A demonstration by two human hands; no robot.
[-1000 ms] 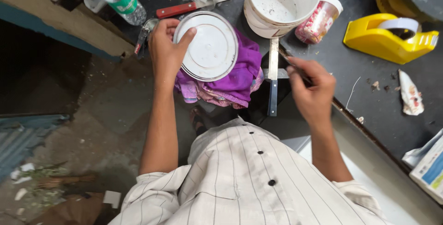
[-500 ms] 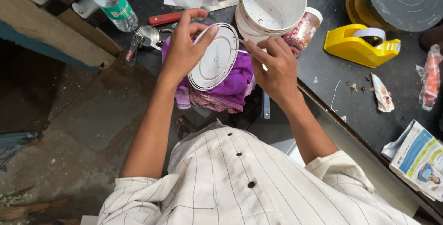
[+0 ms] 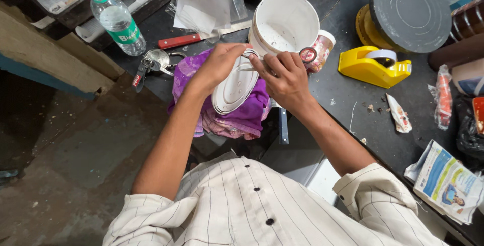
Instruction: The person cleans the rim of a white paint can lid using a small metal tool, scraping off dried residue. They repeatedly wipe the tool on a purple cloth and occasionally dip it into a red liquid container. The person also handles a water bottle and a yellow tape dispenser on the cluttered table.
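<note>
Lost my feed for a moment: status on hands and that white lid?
Left hand grips white lid, tilted over purple cloth. Right hand pinches lid's top rim. White bucket close behind.

head view | worn on head | faces steeply down | close over hands (image 3: pixel 252 74)

Dark table (image 3: pixel 353 140) with tape dispenser (image 3: pixel 373 67), bottle (image 3: pixel 117 21), keys (image 3: pixel 154 60)
</note>
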